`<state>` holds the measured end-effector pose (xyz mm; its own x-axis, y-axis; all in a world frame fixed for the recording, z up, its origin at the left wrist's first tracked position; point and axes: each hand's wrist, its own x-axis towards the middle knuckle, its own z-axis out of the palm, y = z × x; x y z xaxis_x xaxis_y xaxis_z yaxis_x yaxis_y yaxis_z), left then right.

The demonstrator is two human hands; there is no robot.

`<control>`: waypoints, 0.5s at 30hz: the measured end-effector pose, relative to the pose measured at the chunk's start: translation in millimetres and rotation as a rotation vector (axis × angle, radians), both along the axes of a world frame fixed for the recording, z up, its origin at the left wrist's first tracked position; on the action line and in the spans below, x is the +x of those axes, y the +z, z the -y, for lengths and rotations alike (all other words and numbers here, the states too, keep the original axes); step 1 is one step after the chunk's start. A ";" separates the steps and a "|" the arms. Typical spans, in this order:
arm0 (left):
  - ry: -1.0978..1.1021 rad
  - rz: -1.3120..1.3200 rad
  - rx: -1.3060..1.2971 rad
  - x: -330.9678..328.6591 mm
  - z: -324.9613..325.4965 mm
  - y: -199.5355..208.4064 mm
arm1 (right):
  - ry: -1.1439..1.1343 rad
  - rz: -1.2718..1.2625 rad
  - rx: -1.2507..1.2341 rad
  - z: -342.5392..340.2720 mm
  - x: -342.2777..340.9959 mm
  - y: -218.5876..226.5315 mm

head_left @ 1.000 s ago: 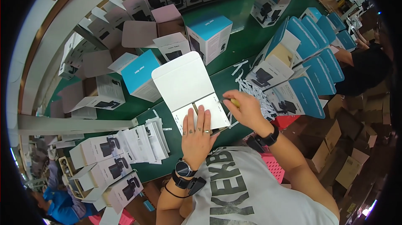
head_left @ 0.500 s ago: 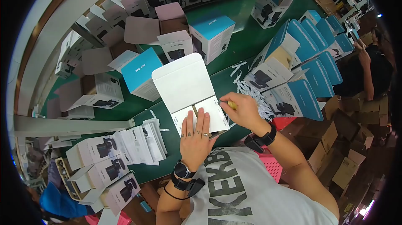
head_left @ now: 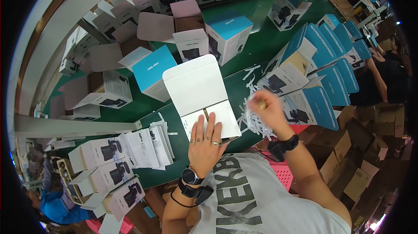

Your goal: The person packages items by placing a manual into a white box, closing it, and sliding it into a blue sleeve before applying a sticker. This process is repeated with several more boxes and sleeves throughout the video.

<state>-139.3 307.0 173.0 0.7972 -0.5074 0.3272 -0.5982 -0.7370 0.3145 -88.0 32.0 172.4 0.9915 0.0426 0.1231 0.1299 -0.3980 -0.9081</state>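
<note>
Left hand: the left hand [head_left: 203, 147] lies palm down, fingers slightly spread, pressing on the box without gripping it.
Right hand: the right hand [head_left: 271, 111] is raised just right of the box, curled around a yellow thing [head_left: 262, 104]; blur hides its tip and a pale bit beside the fingers.
White box: the white box [head_left: 225, 120] sits by the near edge of the green table [head_left: 153, 181], its lid [head_left: 196, 83] folded back, away from the person.
Paper strips: a loose heap of paper strips [head_left: 261, 127] lies right of the box, along the near edge.
Papers: a fanned stack of papers [head_left: 146, 149] lies left of the box, by the same edge.
Blue-topped box: one blue-topped box [head_left: 154, 67] stands beyond, toward the far side.
Risk: if the left hand eases, the box could slide; if the yellow thing has a sharp end, a slip could nick a finger or flap; strays could catch inside.
</note>
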 end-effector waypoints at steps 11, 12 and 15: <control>-0.018 0.030 -0.012 -10.2 7.3 -18.1 | 0.142 0.316 -0.407 -94.4 7.1 51.7; -0.018 0.031 -0.006 -13.1 5.4 -19.0 | 0.184 0.368 -0.412 -112.6 13.3 46.4; -0.064 0.051 0.215 -24.6 -0.7 -22.0 | 0.221 0.438 -0.453 -140.0 24.8 33.7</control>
<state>-163.8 307.7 151.0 0.7460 -0.6191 0.2454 -0.6574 -0.7435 0.1228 -63.1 172.0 206.1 0.8163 0.3810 0.4342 0.5705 -0.6499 -0.5021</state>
